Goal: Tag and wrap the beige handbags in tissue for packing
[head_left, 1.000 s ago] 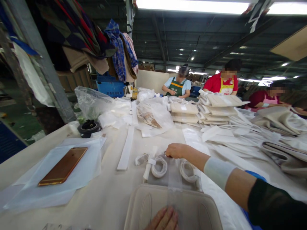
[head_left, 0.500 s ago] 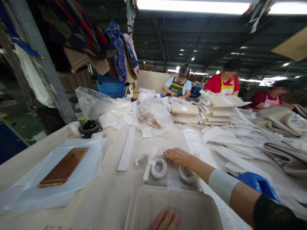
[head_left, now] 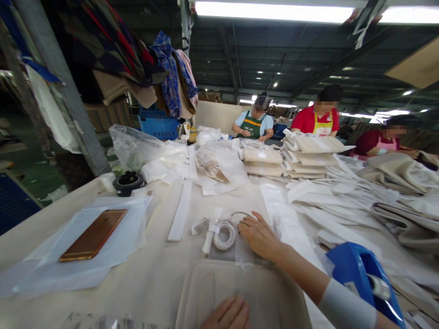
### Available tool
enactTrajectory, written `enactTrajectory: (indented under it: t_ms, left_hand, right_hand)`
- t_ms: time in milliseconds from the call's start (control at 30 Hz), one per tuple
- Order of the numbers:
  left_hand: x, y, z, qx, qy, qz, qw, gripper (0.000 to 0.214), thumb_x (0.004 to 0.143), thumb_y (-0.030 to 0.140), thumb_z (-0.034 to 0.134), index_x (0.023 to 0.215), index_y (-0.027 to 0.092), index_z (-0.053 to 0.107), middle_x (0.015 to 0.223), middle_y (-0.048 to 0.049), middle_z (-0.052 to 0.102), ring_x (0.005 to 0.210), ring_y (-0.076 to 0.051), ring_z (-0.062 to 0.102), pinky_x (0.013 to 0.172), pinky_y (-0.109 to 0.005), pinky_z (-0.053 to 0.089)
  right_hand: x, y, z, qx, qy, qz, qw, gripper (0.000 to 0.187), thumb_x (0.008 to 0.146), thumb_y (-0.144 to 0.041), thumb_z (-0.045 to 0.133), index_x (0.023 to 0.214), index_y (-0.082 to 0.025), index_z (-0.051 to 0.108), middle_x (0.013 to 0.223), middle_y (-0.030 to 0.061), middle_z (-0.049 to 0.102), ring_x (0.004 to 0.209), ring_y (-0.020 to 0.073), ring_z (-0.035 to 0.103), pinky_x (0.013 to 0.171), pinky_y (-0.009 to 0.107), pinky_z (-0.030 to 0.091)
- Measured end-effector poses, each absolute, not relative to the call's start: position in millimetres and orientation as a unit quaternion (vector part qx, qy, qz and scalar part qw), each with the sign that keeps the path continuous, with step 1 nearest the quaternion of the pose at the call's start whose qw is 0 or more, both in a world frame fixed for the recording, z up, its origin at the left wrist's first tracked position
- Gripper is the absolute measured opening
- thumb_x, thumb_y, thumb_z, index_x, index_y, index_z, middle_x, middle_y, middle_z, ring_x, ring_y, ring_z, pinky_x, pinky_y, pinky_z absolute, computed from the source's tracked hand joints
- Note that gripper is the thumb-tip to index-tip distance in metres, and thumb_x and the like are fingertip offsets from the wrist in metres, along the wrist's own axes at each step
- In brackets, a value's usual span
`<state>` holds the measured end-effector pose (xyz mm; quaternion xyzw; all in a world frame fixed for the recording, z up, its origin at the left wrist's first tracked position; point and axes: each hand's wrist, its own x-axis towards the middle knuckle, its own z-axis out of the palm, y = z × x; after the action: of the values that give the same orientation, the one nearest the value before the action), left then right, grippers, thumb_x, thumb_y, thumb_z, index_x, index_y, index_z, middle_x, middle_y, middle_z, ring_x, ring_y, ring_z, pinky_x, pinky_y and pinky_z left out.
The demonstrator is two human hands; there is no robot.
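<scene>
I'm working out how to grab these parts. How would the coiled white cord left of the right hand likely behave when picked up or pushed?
The coiled white cord would probably flex, being thin and looped. The pale wrap at its left side may keep the loops together when lifted. Lying flat, it seems likelier to slide than roll.

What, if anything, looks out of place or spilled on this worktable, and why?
The coppery phone lying askew on pale sheets at left looks out of place among plastic bags and white strips. No spill shows.
</scene>
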<state>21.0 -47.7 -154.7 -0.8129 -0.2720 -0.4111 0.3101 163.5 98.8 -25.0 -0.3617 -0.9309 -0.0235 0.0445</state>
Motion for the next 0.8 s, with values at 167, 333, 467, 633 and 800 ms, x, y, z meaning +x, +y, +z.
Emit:
enactTrajectory:
  t_ms: [167, 333, 467, 633, 800]
  left_hand:
    - [13.9, -57.8, -136.7, -0.83, -0.253, -0.419, 0.266, 0.013, 0.085, 0.013, 0.052, 0.089, 0.013, 0.064, 0.097, -0.0031, 0.068, 0.102, -0.017, 0.062, 0.111, -0.034, 0.032]
    - [7.6, -70.4, -127.8, -0.879, -0.246, -0.357, 0.2, 0.022, 0.084, 0.018, 0.05, 0.098, 0.007, 0.063, 0.109, -0.0134, 0.066, 0.116, -0.027, 0.054, 0.1, -0.038, 0.046]
    - [4.4, -78.4, -112.9, -0.911, -0.254, -0.307, 0.105, 0.039, 0.083, 0.03, 0.048, 0.109, 0.003, 0.059, 0.116, -0.0173, 0.062, 0.12, -0.028, 0.05, 0.101, -0.038, 0.045]
    - [3.2, -81.1, -95.4, -0.928, -0.252, -0.272, 0.038, 0.041, 0.078, 0.02, 0.05, 0.114, 0.0, 0.054, 0.116, -0.0197, 0.061, 0.118, -0.029, 0.051, 0.102, -0.04, 0.045]
    - [3.8, -82.3, -88.1, -0.923, -0.244, -0.298, 0.005, 0.04, 0.08, 0.014, 0.045, 0.117, -0.001, 0.046, 0.111, -0.0206, 0.06, 0.116, -0.028, 0.052, 0.098, -0.039, 0.048]
  right_hand:
    - [178.6, 37.2, -40.9, -0.347, -0.929, -0.013, 0.13, 0.022, 0.091, -0.013, 0.043, 0.102, -0.019, 0.062, 0.106, 0.0072, 0.068, 0.117, 0.0252, 0.052, 0.111, 0.057, 0.015]
    - [198.6, -21.4, -64.4, -0.312, -0.925, -0.046, 0.21, 0.039, 0.088, -0.014, 0.042, 0.126, -0.019, 0.052, 0.128, 0.0114, 0.058, 0.124, 0.0274, 0.047, 0.107, 0.058, 0.029]
    - [205.7, -40.4, -87.3, -0.299, -0.933, -0.044, 0.198, 0.058, 0.083, -0.009, 0.037, 0.141, -0.013, 0.034, 0.141, 0.0149, 0.042, 0.135, 0.0284, 0.031, 0.104, 0.057, 0.036]
    - [205.1, -41.6, -86.4, -0.303, -0.933, -0.006, 0.192, 0.051, 0.084, -0.009, 0.038, 0.135, -0.013, 0.044, 0.14, 0.0141, 0.045, 0.136, 0.0269, 0.029, 0.107, 0.056, 0.031]
    - [209.3, -55.5, -71.6, -0.278, -0.943, 0.086, 0.162, 0.063, 0.077, -0.02, 0.05, 0.138, -0.008, 0.038, 0.144, 0.0173, 0.038, 0.138, 0.0276, 0.024, 0.11, 0.054, 0.025]
